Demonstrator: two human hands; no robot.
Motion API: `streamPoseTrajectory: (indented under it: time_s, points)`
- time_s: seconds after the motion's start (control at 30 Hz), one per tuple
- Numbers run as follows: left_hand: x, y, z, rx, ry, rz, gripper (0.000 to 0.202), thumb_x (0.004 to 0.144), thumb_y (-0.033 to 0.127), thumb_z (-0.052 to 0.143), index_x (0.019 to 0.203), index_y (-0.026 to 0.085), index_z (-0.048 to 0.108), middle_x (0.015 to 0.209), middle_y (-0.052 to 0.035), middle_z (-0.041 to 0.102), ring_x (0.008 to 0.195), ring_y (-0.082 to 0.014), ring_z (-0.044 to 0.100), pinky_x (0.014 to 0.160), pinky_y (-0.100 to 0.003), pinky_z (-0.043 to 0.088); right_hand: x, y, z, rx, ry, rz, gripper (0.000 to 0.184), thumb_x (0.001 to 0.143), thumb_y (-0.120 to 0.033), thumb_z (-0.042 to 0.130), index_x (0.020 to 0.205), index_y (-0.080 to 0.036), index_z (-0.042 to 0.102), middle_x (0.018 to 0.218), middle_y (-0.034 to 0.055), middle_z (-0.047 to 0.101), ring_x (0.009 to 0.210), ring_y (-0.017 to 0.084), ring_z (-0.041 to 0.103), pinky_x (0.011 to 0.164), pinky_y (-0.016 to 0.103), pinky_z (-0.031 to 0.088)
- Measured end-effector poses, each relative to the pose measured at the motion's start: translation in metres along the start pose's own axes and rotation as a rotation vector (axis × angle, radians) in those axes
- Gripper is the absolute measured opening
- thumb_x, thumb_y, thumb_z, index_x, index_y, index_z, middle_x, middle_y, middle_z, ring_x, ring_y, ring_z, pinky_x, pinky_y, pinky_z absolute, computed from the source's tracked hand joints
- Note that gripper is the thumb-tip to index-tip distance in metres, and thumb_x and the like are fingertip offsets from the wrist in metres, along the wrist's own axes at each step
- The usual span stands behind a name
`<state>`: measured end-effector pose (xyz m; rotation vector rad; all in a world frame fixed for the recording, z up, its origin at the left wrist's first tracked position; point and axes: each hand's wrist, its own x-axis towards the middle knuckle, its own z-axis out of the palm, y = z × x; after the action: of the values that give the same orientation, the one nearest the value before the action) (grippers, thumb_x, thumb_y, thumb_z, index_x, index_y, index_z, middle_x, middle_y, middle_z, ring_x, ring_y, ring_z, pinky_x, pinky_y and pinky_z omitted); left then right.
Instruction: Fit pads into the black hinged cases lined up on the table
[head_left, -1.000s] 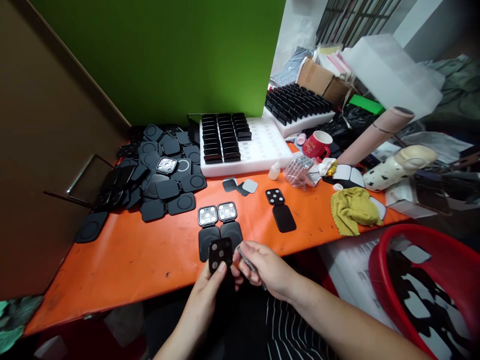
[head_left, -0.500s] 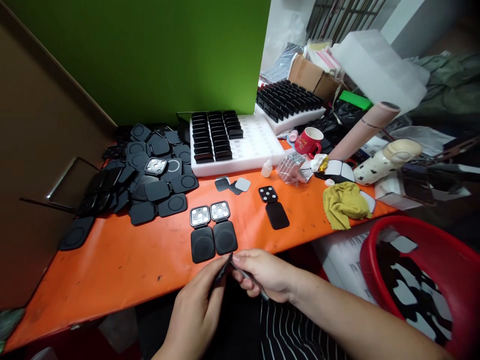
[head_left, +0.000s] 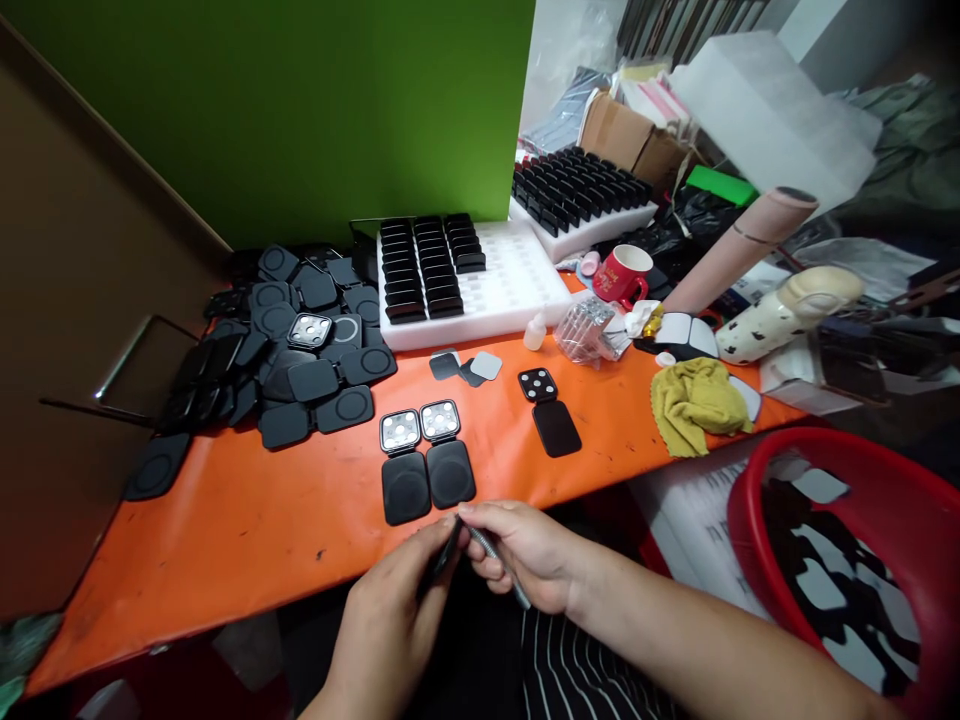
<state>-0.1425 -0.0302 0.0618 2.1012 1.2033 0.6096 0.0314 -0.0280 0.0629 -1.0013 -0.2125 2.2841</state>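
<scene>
At the table's front edge, my left hand (head_left: 390, 605) grips a thin black plate (head_left: 448, 548), seen almost edge-on. My right hand (head_left: 541, 552) is closed around a slim grey metal tool with a ridged handle (head_left: 517, 587); its tip is hidden by the fingers, which meet the plate's upper edge. Just beyond lie two unfolded black hinged pads, left (head_left: 406, 488) and right (head_left: 451, 474), each with a light panel of round discs at its far end. Further right is another unfolded pad (head_left: 557, 428) with a black dotted panel.
Black folding pads (head_left: 315, 380) are heaped at the left. A white foam tray (head_left: 510, 290) holds rows of black pieces. Loose thin sheets (head_left: 486, 366), a small bottle (head_left: 535, 331), a red mug (head_left: 622, 277) and a yellow cloth (head_left: 694, 405) lie rightward. A red bin (head_left: 750, 500) stands right.
Both hands keep their hold on the plate and the tool, with only a slight shift of the fingers. The view has turned a little, so the right-hand items sit further right.
</scene>
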Motion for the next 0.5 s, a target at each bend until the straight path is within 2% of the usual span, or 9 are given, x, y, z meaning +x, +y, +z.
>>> streamPoseTrajectory:
  time_s: [0.07, 0.13, 0.23, 0.33, 0.43, 0.5]
  points:
    - [0.005, 0.001, -0.003, -0.153, -0.004, -0.192, 0.024, 0.083, 0.031, 0.051, 0.105, 0.024, 0.057, 0.099, -0.0019, 0.066, 0.088, -0.0173, 0.063, 0.076, -0.024, 0.049, -0.001, 0.003, -0.001, 0.059, -0.078, 0.009, 0.033, 0.082, -0.047, 0.046, 0.078, -0.015, 0.052, 0.056, -0.0053, 0.043, 0.038, 0.003, 0.032, 0.038, 0.017, 0.019]
    - [0.011, 0.003, -0.007, -0.298, 0.053, -0.394, 0.024, 0.081, 0.036, 0.053, 0.099, 0.021, 0.058, 0.090, -0.0029, 0.067, 0.084, -0.0189, 0.063, 0.074, -0.026, 0.050, -0.004, 0.004, -0.001, 0.086, -0.159, 0.039, 0.038, 0.085, -0.052, 0.038, 0.082, -0.017, 0.053, 0.054, -0.0059, 0.041, 0.036, 0.003, 0.029, 0.037, 0.017, 0.018]
    - [0.015, 0.005, -0.010, -0.441, 0.157, -0.542, 0.030, 0.077, 0.042, 0.058, 0.094, 0.017, 0.057, 0.081, -0.0029, 0.066, 0.079, -0.0202, 0.063, 0.073, -0.029, 0.049, -0.008, 0.003, 0.002, 0.060, -0.195, 0.093, 0.034, 0.086, -0.044, 0.039, 0.086, -0.014, 0.055, 0.056, -0.0046, 0.042, 0.038, 0.002, 0.029, 0.037, 0.015, 0.016]
    - [0.014, 0.007, -0.008, -0.492, 0.183, -0.509, 0.027, 0.076, 0.039, 0.059, 0.093, 0.018, 0.058, 0.083, -0.0022, 0.066, 0.081, -0.0188, 0.061, 0.075, -0.027, 0.047, -0.009, 0.002, 0.006, 0.052, -0.160, 0.124, 0.026, 0.084, -0.032, 0.042, 0.087, -0.011, 0.056, 0.061, -0.0024, 0.043, 0.041, 0.002, 0.033, 0.037, 0.014, 0.018]
    - [0.008, 0.010, -0.005, -0.489, 0.155, -0.406, 0.019, 0.078, 0.033, 0.058, 0.094, 0.022, 0.061, 0.086, -0.0004, 0.066, 0.081, -0.0160, 0.061, 0.075, -0.024, 0.047, -0.008, 0.001, 0.007, 0.106, -0.123, 0.140, 0.018, 0.082, -0.027, 0.044, 0.082, -0.012, 0.053, 0.061, -0.0025, 0.044, 0.041, 0.001, 0.033, 0.037, 0.013, 0.017]
    - [0.003, 0.012, -0.003, -0.472, 0.137, -0.329, 0.016, 0.079, 0.029, 0.058, 0.093, 0.025, 0.063, 0.085, 0.0009, 0.067, 0.079, -0.0148, 0.062, 0.073, -0.022, 0.048, -0.009, -0.001, 0.005, 0.159, -0.150, 0.180, 0.011, 0.080, -0.023, 0.045, 0.080, -0.013, 0.051, 0.060, -0.0027, 0.044, 0.040, 0.002, 0.033, 0.036, 0.012, 0.016]
